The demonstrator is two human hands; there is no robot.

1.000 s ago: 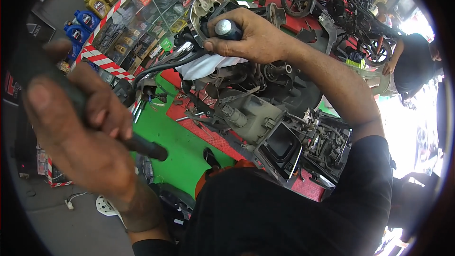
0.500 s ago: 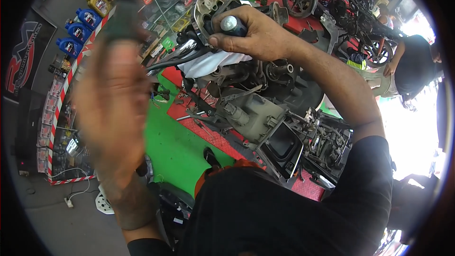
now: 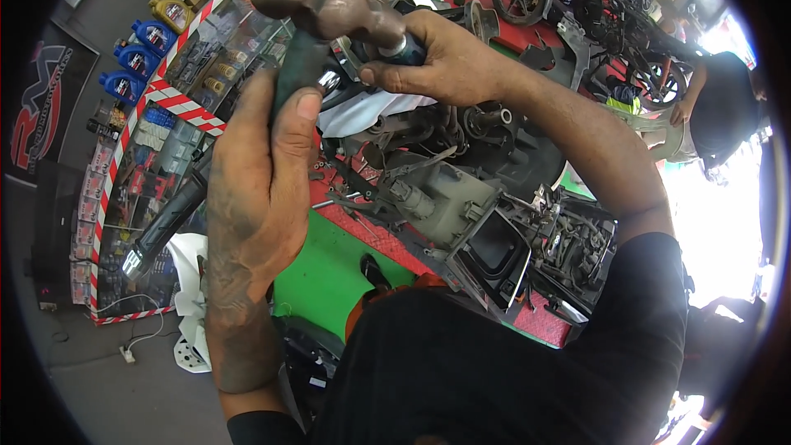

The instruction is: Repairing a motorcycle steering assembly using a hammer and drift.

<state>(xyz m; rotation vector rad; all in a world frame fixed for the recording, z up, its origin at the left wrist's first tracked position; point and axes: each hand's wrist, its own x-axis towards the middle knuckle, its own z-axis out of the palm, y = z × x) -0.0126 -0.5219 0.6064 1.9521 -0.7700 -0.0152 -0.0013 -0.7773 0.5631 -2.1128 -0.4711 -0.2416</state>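
The largest thing is the scooter (image 3: 449,214), with its inner parts uncovered, and to the left of it stands a glass display counter (image 3: 188,113) edged with striped tape. The left hand (image 3: 259,169), on the left side of the scooter's front end, is closed firmly around a hammer (image 3: 338,7), with the thumb along the handle. The right hand (image 3: 449,62), above the scooter's front end, is wrapped around a short dark handle (image 3: 411,51). Half a second ago the hammer was blurred and raised farther left; now its head has come to the metal cap (image 3: 394,48) on this handle. They seem to touch, so I judge this is the moment of the blow. What is under the dark handle, I cannot tell.
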